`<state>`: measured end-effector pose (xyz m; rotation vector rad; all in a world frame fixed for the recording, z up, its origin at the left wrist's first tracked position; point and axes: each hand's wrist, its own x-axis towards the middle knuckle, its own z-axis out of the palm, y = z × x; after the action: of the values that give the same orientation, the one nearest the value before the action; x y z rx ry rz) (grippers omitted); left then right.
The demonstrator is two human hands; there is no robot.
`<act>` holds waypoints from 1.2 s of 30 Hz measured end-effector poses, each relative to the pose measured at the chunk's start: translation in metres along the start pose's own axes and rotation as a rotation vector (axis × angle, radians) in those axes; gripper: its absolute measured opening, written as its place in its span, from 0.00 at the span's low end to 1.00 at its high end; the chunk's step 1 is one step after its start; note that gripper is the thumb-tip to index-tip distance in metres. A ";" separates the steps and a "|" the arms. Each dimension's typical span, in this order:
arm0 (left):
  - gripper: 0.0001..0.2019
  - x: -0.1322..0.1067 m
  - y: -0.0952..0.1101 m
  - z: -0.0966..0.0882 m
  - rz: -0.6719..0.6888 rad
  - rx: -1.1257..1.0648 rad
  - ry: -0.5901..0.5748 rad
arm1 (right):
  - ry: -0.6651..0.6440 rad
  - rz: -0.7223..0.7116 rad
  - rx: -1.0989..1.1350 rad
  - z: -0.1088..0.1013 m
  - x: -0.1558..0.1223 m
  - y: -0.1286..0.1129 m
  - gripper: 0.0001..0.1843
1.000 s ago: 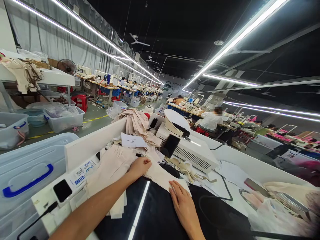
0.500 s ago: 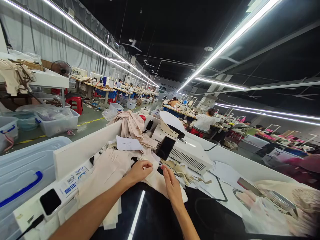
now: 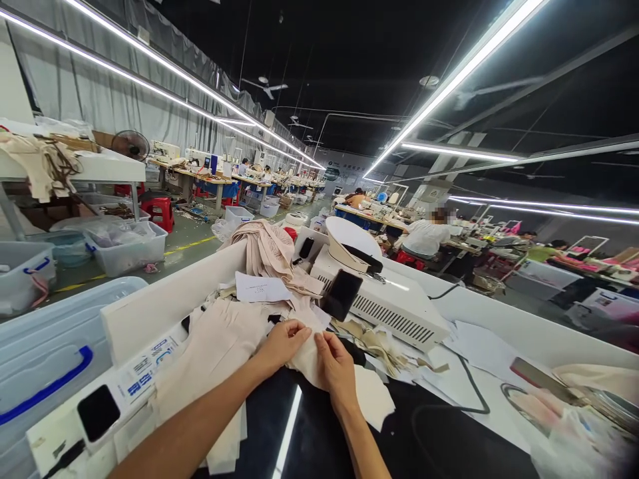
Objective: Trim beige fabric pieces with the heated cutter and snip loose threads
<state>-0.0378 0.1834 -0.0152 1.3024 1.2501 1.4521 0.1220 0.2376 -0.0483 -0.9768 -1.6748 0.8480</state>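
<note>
My left hand [image 3: 283,346] is closed, its thumb and fingertips pinching the edge of a cream fabric piece [image 3: 305,364]. Close by on the right, my right hand [image 3: 338,369] grips the same piece between thumb and bent fingers. The fabric hangs between both hands, above the black tabletop [image 3: 319,439]. Another cream cut piece [image 3: 372,397] lies partly behind my right hand. Left of my hands, layered cream fabric pieces [image 3: 214,346] are spread in a pile. A white paper slip [image 3: 262,289] with print rests on the far end of that pile.
A white vented machine [image 3: 394,309] stands behind my hands, with a dark-screened device [image 3: 342,295] before it. Fabric scraps [image 3: 374,346] lie beside it. A folded pinkish fabric stack [image 3: 264,246] sits farther back. At left is a lidded plastic bin [image 3: 64,332]; a plastic bag [image 3: 579,432] lies at right.
My right hand has come nearer to my left and its fingers have curled onto the fabric edge. The fabric between them is raised more. The camera view has shifted slightly.
</note>
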 end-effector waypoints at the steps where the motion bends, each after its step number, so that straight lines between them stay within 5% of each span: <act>1: 0.14 0.000 -0.001 -0.001 -0.005 0.001 0.006 | -0.015 0.009 -0.004 -0.001 0.000 0.001 0.18; 13: 0.12 -0.003 -0.001 -0.006 -0.083 0.021 0.072 | 0.019 -0.030 -0.155 -0.002 -0.001 -0.003 0.18; 21: 0.11 0.000 -0.005 -0.006 -0.149 0.046 0.102 | 0.122 -0.175 -0.394 -0.012 -0.003 -0.014 0.37; 27: 0.11 0.004 -0.008 -0.003 -0.177 0.108 0.146 | 0.025 -0.307 -0.539 -0.015 -0.008 -0.017 0.37; 31: 0.07 0.009 -0.008 -0.001 -0.154 0.169 0.184 | -0.043 -0.395 -0.604 -0.014 -0.005 -0.004 0.36; 36: 0.12 0.010 -0.005 0.001 -0.099 0.250 0.197 | -0.047 -0.433 -0.672 -0.015 -0.002 0.012 0.35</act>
<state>-0.0389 0.1939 -0.0184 1.2591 1.6463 1.4142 0.1390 0.2423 -0.0551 -0.9646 -2.1604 0.0044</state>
